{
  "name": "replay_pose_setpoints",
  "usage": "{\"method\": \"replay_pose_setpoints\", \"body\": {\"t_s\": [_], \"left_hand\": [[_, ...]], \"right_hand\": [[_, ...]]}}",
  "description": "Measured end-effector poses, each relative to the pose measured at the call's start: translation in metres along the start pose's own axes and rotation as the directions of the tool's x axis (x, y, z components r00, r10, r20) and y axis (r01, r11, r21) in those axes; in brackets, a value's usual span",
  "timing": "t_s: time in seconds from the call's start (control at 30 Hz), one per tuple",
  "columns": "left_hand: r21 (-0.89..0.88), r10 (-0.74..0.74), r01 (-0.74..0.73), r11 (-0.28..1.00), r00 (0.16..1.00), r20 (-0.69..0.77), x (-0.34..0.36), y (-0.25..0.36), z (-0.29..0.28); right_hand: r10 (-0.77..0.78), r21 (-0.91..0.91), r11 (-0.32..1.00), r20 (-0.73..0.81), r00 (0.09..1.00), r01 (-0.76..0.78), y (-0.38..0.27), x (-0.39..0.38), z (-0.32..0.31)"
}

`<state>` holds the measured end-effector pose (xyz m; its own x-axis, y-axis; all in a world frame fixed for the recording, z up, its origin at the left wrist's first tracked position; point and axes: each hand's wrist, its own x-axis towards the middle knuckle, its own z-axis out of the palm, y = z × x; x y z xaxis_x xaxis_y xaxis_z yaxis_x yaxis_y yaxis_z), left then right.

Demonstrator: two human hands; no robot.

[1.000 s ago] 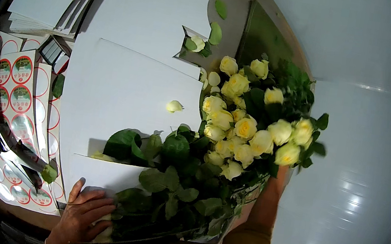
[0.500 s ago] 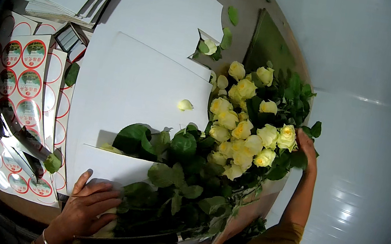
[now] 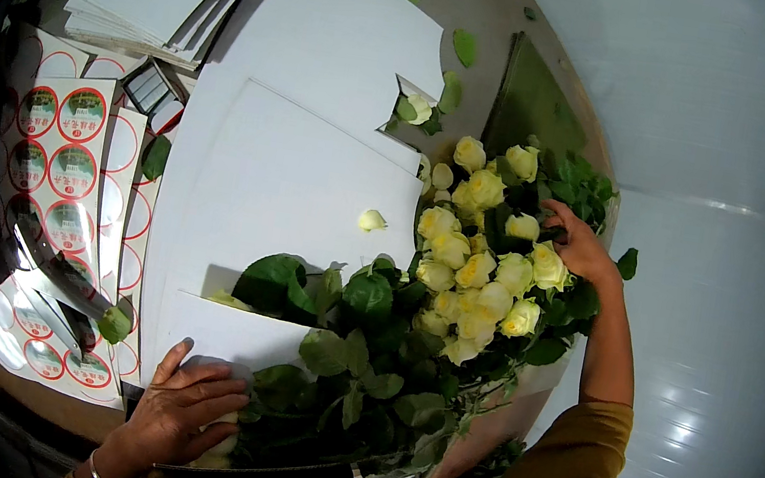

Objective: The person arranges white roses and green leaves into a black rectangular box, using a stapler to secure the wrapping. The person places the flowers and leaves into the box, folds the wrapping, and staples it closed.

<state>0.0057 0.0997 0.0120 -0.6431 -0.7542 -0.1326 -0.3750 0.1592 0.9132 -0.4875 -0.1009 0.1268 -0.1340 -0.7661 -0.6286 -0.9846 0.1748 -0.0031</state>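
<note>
Brownish worktop [image 3: 483, 19]: pale yellow roses [image 3: 475, 271] are lying bunched toward the right edge. Left hand [image 3: 184, 410], loosely spread, is resting by the near edge, seemingly steadying white card [image 3: 300, 197]; right hand [image 3: 582, 247] is curling among roses, perhaps supporting them, grip untellable.

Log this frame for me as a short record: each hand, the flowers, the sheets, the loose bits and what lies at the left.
Left hand: palm down at the edge of the white card, beside leafy stems
Right hand: at the right side of the rose bunch; fingertips partly hidden, grip unclear
Flowers: pale yellow roses with dark green leaves
Sheets: large white sheets, partly under the leaves
Loose bits: pale petal on a white sheet
At left: round red-rimmed stickers on backing sheets
</note>
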Motion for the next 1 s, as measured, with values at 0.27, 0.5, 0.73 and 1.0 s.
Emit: {"method": "replay_pose_setpoints", "body": {"t_s": [0.27,0.5,0.73,1.0], "left_hand": [[0.054,0.019,-0.019,0.998,1.000,-0.001,0.000,-0.001,0.002],[0.045,-0.008,0.008,0.999,1.000,0.002,-0.001,0.009,0.003],[0.033,0.042,-0.041,0.999,0.999,-0.020,-0.003,0.016,0.005],[0.018,0.076,-0.075,0.997,0.994,-0.079,-0.008,0.016,0.012]], "right_hand": [[-0.134,0.089,0.979,-0.409,0.903,0.186,0.016,-0.030,0.007],[-0.035,0.312,0.885,-0.696,0.717,0.345,0.008,-0.101,0.004],[-0.102,0.149,0.855,-0.891,0.442,0.497,0.002,-0.143,0.013],[-0.001,0.243,0.713,-0.938,0.348,0.658,-0.046,-0.187,0.024]]}}
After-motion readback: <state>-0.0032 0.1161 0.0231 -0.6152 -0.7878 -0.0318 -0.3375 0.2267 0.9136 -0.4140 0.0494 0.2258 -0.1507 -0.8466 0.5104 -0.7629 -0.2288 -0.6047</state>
